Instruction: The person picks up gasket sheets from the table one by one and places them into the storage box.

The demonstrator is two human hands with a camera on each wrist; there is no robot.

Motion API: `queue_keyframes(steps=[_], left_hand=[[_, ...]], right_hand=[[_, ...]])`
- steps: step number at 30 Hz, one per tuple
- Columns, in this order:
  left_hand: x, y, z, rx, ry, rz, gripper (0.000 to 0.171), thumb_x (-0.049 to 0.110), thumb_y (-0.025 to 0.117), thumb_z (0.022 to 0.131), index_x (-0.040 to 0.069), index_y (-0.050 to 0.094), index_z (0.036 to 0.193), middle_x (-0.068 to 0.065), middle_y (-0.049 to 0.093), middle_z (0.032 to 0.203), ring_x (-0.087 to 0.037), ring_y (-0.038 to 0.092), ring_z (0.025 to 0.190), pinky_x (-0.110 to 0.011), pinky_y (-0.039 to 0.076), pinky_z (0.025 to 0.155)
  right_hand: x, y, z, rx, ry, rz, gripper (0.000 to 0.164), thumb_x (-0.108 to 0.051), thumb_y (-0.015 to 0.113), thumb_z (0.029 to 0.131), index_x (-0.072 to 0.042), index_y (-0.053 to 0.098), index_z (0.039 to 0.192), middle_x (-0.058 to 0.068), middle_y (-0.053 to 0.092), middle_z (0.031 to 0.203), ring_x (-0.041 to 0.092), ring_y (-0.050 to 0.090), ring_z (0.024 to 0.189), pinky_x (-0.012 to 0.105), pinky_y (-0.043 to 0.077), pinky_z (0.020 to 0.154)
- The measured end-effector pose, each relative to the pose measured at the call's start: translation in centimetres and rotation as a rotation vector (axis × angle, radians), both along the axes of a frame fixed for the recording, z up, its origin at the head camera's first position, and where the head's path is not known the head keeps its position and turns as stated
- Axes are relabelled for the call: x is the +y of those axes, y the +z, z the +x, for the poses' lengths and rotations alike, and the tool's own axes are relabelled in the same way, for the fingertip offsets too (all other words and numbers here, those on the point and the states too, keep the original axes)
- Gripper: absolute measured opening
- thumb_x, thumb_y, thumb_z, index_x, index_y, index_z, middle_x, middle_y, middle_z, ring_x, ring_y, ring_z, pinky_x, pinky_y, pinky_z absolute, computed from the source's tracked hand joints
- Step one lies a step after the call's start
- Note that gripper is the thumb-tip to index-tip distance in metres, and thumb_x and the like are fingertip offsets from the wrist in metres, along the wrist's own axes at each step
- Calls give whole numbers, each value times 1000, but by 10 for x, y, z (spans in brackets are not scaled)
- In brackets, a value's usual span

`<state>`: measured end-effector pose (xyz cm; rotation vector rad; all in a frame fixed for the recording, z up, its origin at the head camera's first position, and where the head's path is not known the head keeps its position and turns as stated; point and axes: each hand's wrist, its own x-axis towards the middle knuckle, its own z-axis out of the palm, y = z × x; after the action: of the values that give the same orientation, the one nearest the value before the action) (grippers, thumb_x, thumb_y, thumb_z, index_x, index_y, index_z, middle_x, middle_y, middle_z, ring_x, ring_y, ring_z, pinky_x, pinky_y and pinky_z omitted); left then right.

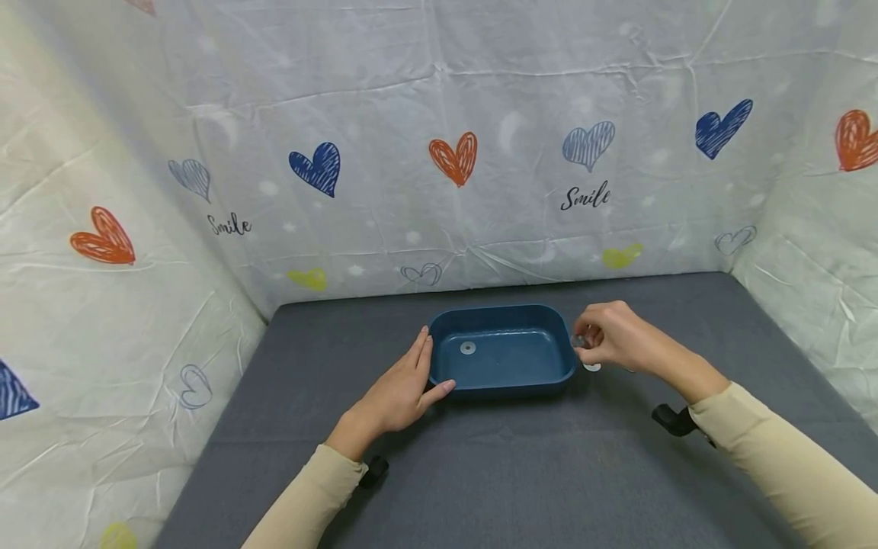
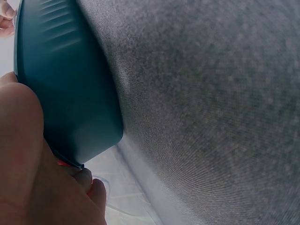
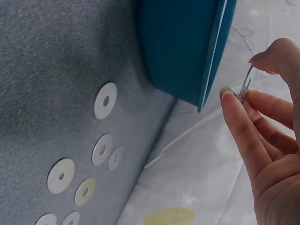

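A blue rectangular plastic tray (image 1: 504,387) stands on the table with one metal washer (image 1: 468,348) lying inside, toward its left end. My left hand (image 1: 394,393) rests against the tray's left end, fingers straight along the wall and thumb at the near corner. Just off the right rim, my right hand (image 1: 620,339) pinches metal washers (image 3: 244,86) between thumb and fingers. They show nearly edge-on, at least two of them. Below that hand, several flat washers (image 3: 105,101) of differing sizes lie on the table; in the head view the hand mostly hides them.
The table (image 1: 521,473) has a dark grey cloth top. A pale curtain (image 1: 384,99) printed with hearts hangs behind it and along both sides. Black straps with small devices (image 1: 675,419) sit at the wrists.
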<state>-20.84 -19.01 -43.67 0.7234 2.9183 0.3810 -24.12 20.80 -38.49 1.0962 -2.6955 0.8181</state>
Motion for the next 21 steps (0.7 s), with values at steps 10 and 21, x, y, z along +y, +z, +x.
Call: queue_keyframes(steps=[10, 21], left_hand=[[1, 3, 2, 10, 1, 23, 97, 68, 35, 103, -2, 4, 162, -16, -8, 171, -31, 12, 157, -49, 24, 123], [0, 3, 2, 17, -3, 24, 96, 67, 35, 104, -3, 4, 162, -16, -8, 171, -31, 12, 157, -49, 24, 123]], right_hand=[[-11, 0, -2, -4, 17, -29, 12, -3, 79, 82, -4, 74, 93, 4, 66, 87, 12, 63, 72, 26, 55, 64], [-20, 1, -7, 25, 41, -22, 10, -5, 80, 83, -5, 75, 92, 2, 65, 85, 9, 61, 71, 26, 55, 63]])
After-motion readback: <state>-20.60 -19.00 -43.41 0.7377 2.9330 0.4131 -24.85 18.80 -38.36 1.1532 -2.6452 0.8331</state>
